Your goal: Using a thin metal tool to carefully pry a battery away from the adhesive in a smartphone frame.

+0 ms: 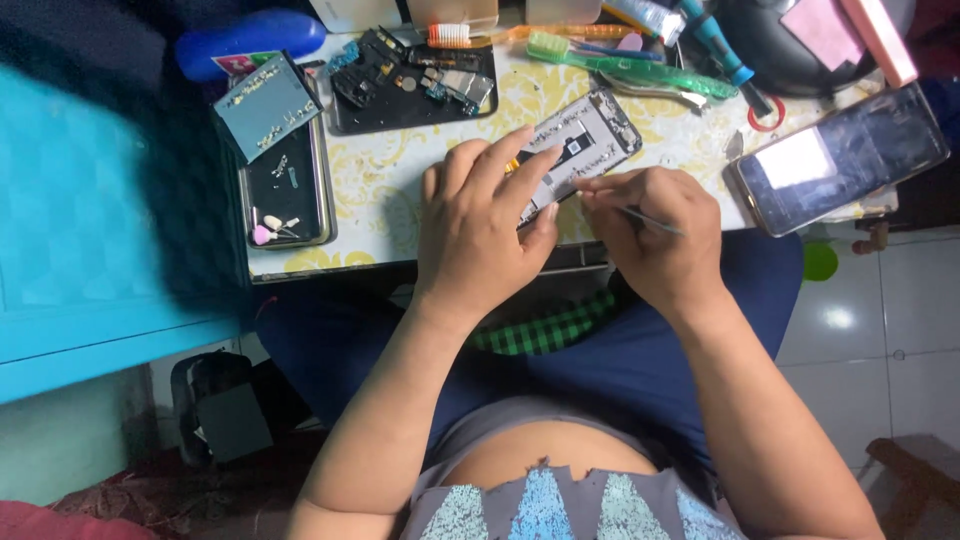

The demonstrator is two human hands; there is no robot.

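So the opened phone (578, 150) is lying face-down near the front edge of the counter (380, 190), back cover off, with the board and frame exposed. The left hand (480, 225) is spread over its lower end, fingers pinning it flat against the counter. The right hand (655, 235) is pinched closed around a thin metal tool (640, 216), probably tweezers or a fine pick, with its tip right at the phone's edge.

My take on handling: light and stiff, but fragile with the guts showing. I'd hold it by the outer frame edges and keep fingers off the board, and it probably slides easily on that patterned surface, so pinning it makes sense.

Other stuff around: a black tray (410, 100) of pulled parts behind it, a second tray (285, 190) with small bits to the left, a green toothbrush (640, 68), and another phone (840, 160) with its screen up on the right.
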